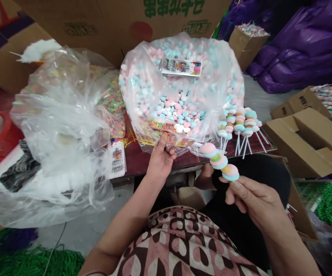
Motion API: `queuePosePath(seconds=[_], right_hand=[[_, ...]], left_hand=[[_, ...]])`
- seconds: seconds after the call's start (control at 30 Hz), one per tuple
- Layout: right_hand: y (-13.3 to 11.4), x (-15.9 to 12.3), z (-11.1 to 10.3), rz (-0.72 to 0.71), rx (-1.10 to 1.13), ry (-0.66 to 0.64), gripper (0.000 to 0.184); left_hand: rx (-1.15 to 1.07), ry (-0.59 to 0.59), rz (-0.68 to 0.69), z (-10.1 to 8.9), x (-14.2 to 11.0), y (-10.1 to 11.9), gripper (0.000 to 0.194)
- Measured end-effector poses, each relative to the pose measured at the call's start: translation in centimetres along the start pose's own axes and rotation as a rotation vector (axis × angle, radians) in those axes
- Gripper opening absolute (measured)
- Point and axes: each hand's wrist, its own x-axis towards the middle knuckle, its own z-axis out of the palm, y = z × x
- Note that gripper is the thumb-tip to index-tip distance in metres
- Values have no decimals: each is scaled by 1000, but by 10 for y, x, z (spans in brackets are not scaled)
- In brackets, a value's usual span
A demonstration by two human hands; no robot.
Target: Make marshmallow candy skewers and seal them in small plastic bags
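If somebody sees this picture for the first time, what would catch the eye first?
Probably the big clear bag of pink, blue and white sweets, near the picture's upper centre. Next comes the stick of stacked sweets in the right hand, in front of it; similar sticks are clustered to the bag's right.

A hand could enter the large bag (217,69) through its open front, above the left hand (161,159). A cardboard box (111,19) blocks the back, crumpled plastic (65,115) crowds the left, and upright candy sticks (249,122) obstruct the right.
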Motion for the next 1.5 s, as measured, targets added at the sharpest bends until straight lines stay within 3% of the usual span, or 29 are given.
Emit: queuePosePath(seconds=[0.23, 0.5, 0.67, 0.83, 1.03, 1.23, 1.5], right_hand=[[-2, 3, 0, -34, -132, -26, 30], [-8, 1, -9, -134, -413, -62, 36], [-17, 2, -19, -124, -584, -80, 42], [-9, 5, -16, -173, -526, 65, 20], [4, 4, 7, -270, -528, 241, 14], [15, 6, 11, -378, -473, 190, 9], [17, 9, 17, -529, -682, 337, 15]], left_hand=[[41, -12, 5, 0, 0, -7, 46], [87, 14, 50, 2, 1, -6, 48], [197, -1, 104, 2, 1, -4, 48], [343, -62, 193, 2, -1, -2, 48], [365, -127, 217, 2, -3, -5, 47], [385, -98, 218, -1, 0, -2, 46], [450, -104, 254, -2, 3, 2, 44]])
